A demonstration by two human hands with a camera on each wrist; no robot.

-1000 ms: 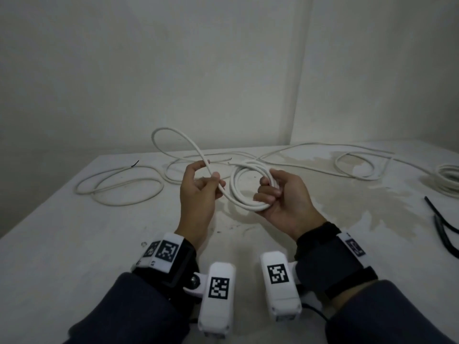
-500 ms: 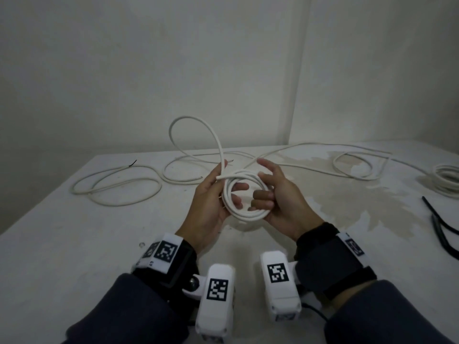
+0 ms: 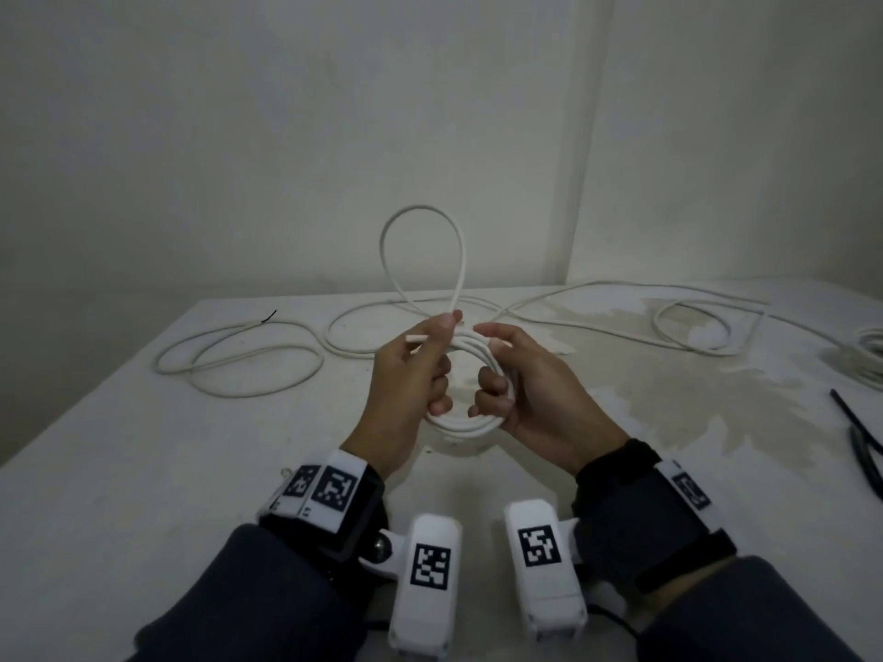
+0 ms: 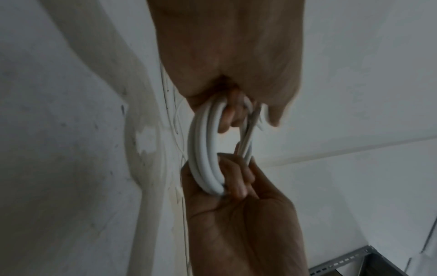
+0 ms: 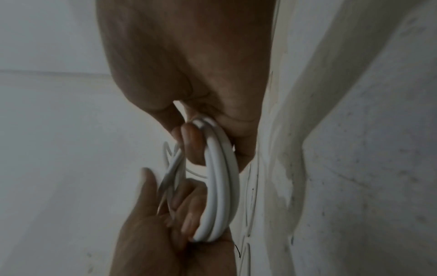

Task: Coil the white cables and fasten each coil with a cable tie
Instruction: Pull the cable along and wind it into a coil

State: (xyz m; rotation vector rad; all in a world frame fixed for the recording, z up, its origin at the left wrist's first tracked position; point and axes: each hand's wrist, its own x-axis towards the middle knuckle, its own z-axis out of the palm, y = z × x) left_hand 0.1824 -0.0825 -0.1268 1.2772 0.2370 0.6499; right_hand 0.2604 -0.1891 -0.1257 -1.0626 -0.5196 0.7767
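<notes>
Both hands hold a small coil [image 3: 470, 418] of white cable just above the near-middle of the surface [image 3: 143, 470]. Left hand [image 3: 408, 375] grip: fingers curled round the coil's left side, thumb and forefinger pinching the strand that feeds in at the top. Right hand [image 3: 530, 398] grip: lower fingers hooked through the coil's right side, closed on the turns; upper fingers more extended over the top. Wrist views confirm several turns stacked side by side in both grips, some motion blur. One upright loop [image 3: 423, 250] of slack stands above the hands, not yet laid onto the coil. Rest of the cable [image 3: 239, 365] trails in loose curves toward the far-left part of the surface; more runs toward the far-right edge. Another finished-looking coil [image 3: 869, 355] sits at the right edge, black cable ties [image 3: 860, 437] near it. Step judged: mid-coiling, tie not yet on. Risks: the upright loop may twist into a figure-eight or kink if laid down without rotating the strand; stiff turns could spring apart if either grip loosens while reaching for a tie; trailing slack may snag on itself at the far crossings and drag the coil out of shape.
</notes>
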